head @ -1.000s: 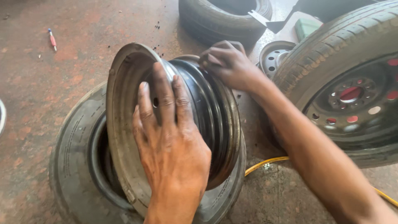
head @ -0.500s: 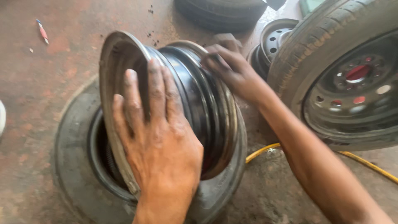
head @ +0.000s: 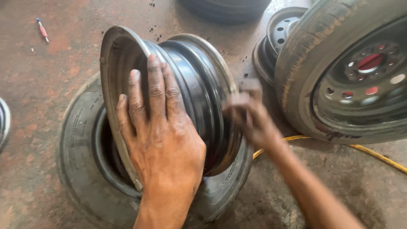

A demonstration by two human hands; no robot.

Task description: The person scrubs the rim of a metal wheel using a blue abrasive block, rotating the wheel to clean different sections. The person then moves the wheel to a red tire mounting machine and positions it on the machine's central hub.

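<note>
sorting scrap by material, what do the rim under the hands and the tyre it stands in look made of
The rim looks like pressed steel: black glossy paint on the barrel, a dull grey worn flange, thin rolled edges. The tyre lying flat under it looks like black rubber, matte and dusty, with faint moulded sidewall lettering. The left hand lies flat on the rim; the right hand is blurred.

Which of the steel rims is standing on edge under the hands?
The bare black rim, propped on the flat tyre; the smaller grey rim behind is untouched.

A mounted wheel (head: 356, 76), yellow hose (head: 373, 152) and screwdriver (head: 42, 29) lie nearby.
</note>
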